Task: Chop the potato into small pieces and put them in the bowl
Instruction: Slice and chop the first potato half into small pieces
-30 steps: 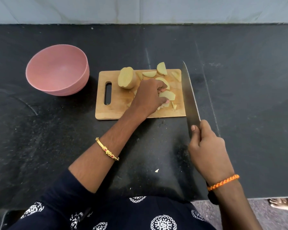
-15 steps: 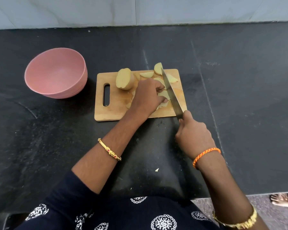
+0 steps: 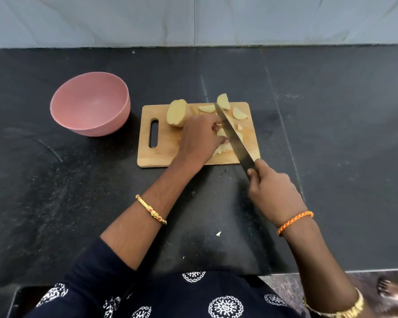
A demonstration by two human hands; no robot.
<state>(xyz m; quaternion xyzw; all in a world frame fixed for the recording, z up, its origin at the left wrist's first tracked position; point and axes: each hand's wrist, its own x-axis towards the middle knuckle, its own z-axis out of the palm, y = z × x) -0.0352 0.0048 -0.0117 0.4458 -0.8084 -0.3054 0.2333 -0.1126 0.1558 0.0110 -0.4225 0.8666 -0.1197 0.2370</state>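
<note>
Right hand (image 3: 271,191) grips the knife (image 3: 233,134), its blade beside the left hand (image 3: 199,140) curled over potato (image 3: 223,144) wedges on the board (image 3: 168,154) (bowl (image 3: 90,104) empty); a slip could nick fingertips.

Work surface: black speckled stone counter (image 3: 331,157) against a pale wall; a pink bowl (image 3: 90,104) stands on it at left; a wooden cutting board (image 3: 161,154) lies just right of the bowl; a small potato scrap (image 3: 218,233) lies nearer the front edge.
</note>
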